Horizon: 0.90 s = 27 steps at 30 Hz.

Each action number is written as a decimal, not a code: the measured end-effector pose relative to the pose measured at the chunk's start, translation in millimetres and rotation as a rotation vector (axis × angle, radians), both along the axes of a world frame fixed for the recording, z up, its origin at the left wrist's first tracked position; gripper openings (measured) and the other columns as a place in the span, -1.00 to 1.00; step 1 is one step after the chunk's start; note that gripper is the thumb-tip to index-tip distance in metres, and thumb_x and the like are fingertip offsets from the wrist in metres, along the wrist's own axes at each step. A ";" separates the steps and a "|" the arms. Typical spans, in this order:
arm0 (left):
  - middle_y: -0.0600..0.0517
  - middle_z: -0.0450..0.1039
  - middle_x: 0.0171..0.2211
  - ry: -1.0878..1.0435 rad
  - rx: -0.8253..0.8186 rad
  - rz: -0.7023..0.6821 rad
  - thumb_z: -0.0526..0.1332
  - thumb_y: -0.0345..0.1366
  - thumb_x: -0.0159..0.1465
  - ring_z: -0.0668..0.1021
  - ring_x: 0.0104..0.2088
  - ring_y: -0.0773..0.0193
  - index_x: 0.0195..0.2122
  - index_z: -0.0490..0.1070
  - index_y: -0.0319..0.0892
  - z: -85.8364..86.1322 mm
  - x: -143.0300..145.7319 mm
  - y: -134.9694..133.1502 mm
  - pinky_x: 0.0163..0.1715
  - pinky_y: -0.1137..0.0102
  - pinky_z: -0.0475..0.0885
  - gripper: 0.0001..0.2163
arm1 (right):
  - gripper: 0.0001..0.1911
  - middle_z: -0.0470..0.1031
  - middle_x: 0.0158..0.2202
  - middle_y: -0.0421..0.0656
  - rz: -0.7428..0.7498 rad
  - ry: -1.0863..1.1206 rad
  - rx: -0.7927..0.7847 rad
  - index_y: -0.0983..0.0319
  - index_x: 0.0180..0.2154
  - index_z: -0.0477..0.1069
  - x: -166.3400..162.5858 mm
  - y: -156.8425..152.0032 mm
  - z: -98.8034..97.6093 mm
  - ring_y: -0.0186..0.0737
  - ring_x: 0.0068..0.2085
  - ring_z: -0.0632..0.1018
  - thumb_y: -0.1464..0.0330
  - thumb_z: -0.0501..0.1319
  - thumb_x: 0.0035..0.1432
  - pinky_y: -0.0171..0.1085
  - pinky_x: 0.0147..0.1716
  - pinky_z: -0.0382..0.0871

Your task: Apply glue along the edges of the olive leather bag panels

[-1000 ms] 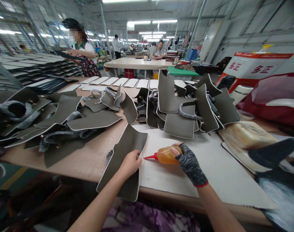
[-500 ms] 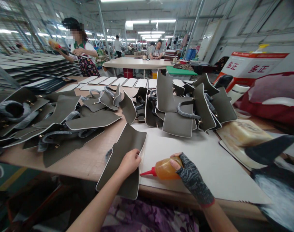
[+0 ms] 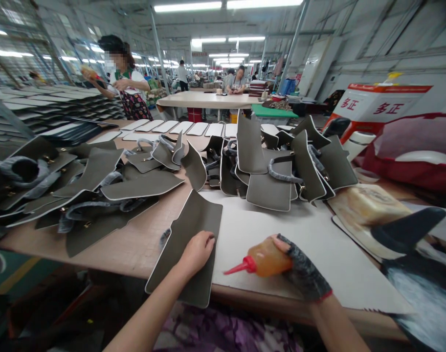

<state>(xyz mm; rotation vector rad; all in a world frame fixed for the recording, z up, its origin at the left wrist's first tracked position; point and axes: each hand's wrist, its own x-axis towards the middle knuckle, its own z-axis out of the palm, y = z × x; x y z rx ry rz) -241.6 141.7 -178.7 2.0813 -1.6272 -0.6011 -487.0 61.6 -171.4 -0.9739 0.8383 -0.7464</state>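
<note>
My left hand (image 3: 198, 250) presses flat on a grey leather panel with a white edge (image 3: 188, 230), which lies at the table's front edge and overhangs it. My right hand (image 3: 300, 266), in a dark fingerless knit glove, grips an amber squeeze bottle with a red nozzle (image 3: 261, 259). The nozzle points left toward the panel's right edge, a short way off it. Under the bottle lies a white board (image 3: 281, 234).
Heaps of grey bag panels with wrapped handles cover the table at left (image 3: 91, 186) and centre back (image 3: 278, 166). White strips (image 3: 179, 127) lie in a row behind. A person (image 3: 123, 88) stands at the far left by racks; others work at a far table (image 3: 208, 100). A dark blurred object (image 3: 406, 230) sits right.
My right hand has drawn the bottle down and to the right, so the nozzle is farther from the panel's edge. The left hand stays on the panel. The far person raised a bottle.
</note>
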 end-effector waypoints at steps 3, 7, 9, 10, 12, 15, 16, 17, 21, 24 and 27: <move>-0.04 0.33 -0.23 -0.168 -0.022 -0.035 -0.05 -0.38 0.23 0.40 -0.23 0.30 -0.17 0.36 -0.20 -3.0 -6.2 4.3 -0.21 0.46 0.28 -0.76 | -0.63 0.33 -0.44 -0.11 -0.034 -0.246 0.188 0.23 -0.32 0.33 0.3 -15.2 -11.8 -0.30 -0.55 0.29 0.08 0.10 -0.04 -0.40 -0.76 0.03; -0.06 0.30 -0.20 -0.513 -0.027 -0.034 -0.05 -0.43 0.22 0.35 -0.21 0.22 -0.11 0.32 -0.17 -11.3 -20.9 10.0 -0.24 0.36 0.28 -0.74 | -0.55 0.32 -0.37 -0.11 -0.035 -0.659 0.345 0.22 -0.28 0.32 10.5 -25.6 -25.9 -0.34 -0.51 0.24 0.15 0.25 -0.25 -0.44 -0.76 0.05; -0.09 0.29 -0.16 -0.614 -0.061 -0.082 -0.05 -0.47 0.21 0.33 -0.18 0.18 -0.05 0.26 -0.19 -14.6 -27.6 11.0 -0.20 0.30 0.26 -0.70 | -0.55 0.32 -0.36 -0.11 -0.042 -0.700 0.393 0.24 -0.26 0.31 15.2 -26.9 -30.6 -0.33 -0.47 0.25 0.17 0.26 -0.24 -0.43 -0.72 0.11; -0.10 0.29 -0.14 -0.638 -0.073 -0.108 -0.05 -0.49 0.21 0.32 -0.16 0.17 -0.02 0.24 -0.21 -15.1 -29.9 10.7 -0.19 0.28 0.25 -0.68 | -0.55 0.32 -0.35 -0.10 -0.044 -0.701 0.410 0.26 -0.25 0.31 16.8 -26.9 -32.0 -0.32 -0.46 0.26 0.17 0.25 -0.21 -0.42 -0.70 0.14; -0.10 0.31 -0.15 -0.642 -0.075 -0.148 -0.06 -0.51 0.20 0.33 -0.16 0.16 -0.03 0.24 -0.22 -11.9 -30.4 9.0 -0.18 0.27 0.25 -0.67 | -0.57 0.33 -0.35 -0.08 -0.045 -0.694 0.428 0.27 -0.25 0.32 18.6 -26.0 -33.1 -0.30 -0.45 0.27 0.16 0.23 -0.17 -0.40 -0.67 0.16; -0.04 0.35 -0.17 -0.577 -0.073 -0.230 -0.04 -0.49 0.20 0.37 -0.16 0.21 -0.13 0.33 -0.15 6.8 -14.8 8.4 -0.10 0.27 0.23 -0.72 | -0.61 0.34 -0.37 -0.09 -0.038 -0.673 0.431 0.26 -0.27 0.33 19.1 -23.6 -31.1 -0.29 -0.46 0.29 0.16 0.20 -0.13 -0.38 -0.66 0.15; -0.03 0.35 -0.14 -0.567 -0.094 -0.215 -0.03 -0.47 0.21 0.36 -0.12 0.21 -0.14 0.34 -0.14 16.2 -4.6 10.2 -0.04 0.27 0.20 -0.73 | -0.63 0.34 -0.38 -0.09 -0.037 -0.666 0.428 0.25 -0.28 0.33 19.0 -22.9 -30.2 -0.28 -0.46 0.29 0.16 0.20 -0.12 -0.38 -0.66 0.14; -0.04 0.32 -0.07 -0.574 -0.122 -0.156 -0.02 -0.43 0.21 0.33 -0.05 0.20 -0.11 0.33 -0.14 26.4 7.4 13.1 0.01 0.27 0.16 -0.74 | -0.63 0.34 -0.38 -0.10 -0.041 -0.665 0.425 0.25 -0.28 0.33 18.9 -22.4 -29.4 -0.28 -0.46 0.29 0.16 0.19 -0.11 -0.38 -0.66 0.14; -0.26 0.14 0.09 -0.618 -0.051 0.288 0.08 -0.19 0.17 0.24 0.07 0.02 0.12 0.04 -0.38 58.8 48.3 30.7 0.00 0.23 0.19 -0.46 | -0.67 0.35 -0.36 -0.10 -0.047 -0.681 0.443 0.24 -0.25 0.32 18.3 -23.6 -28.7 -0.28 -0.46 0.31 0.17 0.15 -0.05 -0.37 -0.65 0.15; -0.25 0.36 -0.11 -0.515 0.216 0.329 0.08 -0.18 0.15 0.44 -0.14 0.00 0.17 -0.11 -0.40 59.6 42.7 39.4 -0.24 0.25 0.36 -0.37 | -0.68 0.35 -0.37 -0.11 -0.048 -0.665 0.454 0.22 -0.26 0.31 18.8 -25.8 -28.7 -0.27 -0.46 0.33 0.16 0.14 -0.04 -0.36 -0.66 0.16; -0.18 0.43 -0.24 -0.573 0.141 0.204 -0.01 -0.43 0.15 0.49 -0.31 0.07 0.17 -0.05 -0.30 46.1 17.3 42.4 -0.33 0.26 0.37 -0.48 | -0.67 0.37 -0.40 -0.13 -0.056 -0.663 0.459 0.22 -0.30 0.32 20.7 -23.5 -25.8 -0.29 -0.48 0.34 0.16 0.18 -0.09 -0.38 -0.67 0.17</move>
